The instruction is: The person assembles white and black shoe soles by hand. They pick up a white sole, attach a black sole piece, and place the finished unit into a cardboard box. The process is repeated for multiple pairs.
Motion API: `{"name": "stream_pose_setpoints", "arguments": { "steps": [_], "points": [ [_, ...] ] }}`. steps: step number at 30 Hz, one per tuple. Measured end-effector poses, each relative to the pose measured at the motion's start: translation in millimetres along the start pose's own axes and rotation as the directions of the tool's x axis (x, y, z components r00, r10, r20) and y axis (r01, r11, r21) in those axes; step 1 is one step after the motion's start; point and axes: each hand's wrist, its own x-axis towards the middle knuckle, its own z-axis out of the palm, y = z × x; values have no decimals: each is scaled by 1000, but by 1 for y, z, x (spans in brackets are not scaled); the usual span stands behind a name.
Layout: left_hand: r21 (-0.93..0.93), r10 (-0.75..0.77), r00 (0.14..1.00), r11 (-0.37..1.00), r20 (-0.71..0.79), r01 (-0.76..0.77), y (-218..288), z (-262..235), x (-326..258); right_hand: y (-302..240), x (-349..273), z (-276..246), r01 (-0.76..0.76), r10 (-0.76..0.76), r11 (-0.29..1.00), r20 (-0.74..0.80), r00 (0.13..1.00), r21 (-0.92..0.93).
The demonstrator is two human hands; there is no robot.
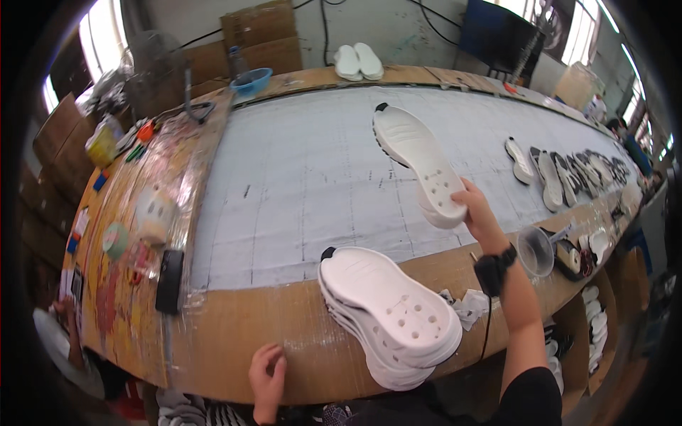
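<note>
My right hand [477, 210] reaches over the table and grips the heel end of a white shoe sole [415, 145]. The sole is lifted above the sheet, its black-tipped toe pointing away and a cluster of small holes near the heel. Below it, close to me, lies a stack of similar white soles [383, 298] on the brown cardboard edge. My left hand [267, 376] rests loosely curled on the cardboard, left of the stack, a gap between thumb and fingers and nothing in it.
A marked white sheet [298, 184] covers the table. Several soles [550, 181] lie in a row at right, near a clear plastic cup [535, 252]. A pair of white soles [359, 62] stands at the back by a blue basin [251, 83]. Tape rolls and a black box [169, 282] sit left.
</note>
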Motion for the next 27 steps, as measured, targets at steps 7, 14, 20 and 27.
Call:
{"name": "stream_pose_setpoints", "arguments": {
  "steps": [7,14,20,27],
  "points": [
    [-376,148,981,922,127,-91,97,-15,60,-66,-102,39,322,-285,930,203,937,-179],
    [-633,449,803,502,-392,-589,212,6,101,-101,-154,80,759,-526,379,551,647,-530],
    [-867,299,954,482,28,-125,214,-40,106,-103,-153,96,899,-676,92,636,372,-428],
    [-805,561,814,408,-151,-430,223,-12,77,-123,-168,123,149,-131,989,493,860,4]
  ]
}}
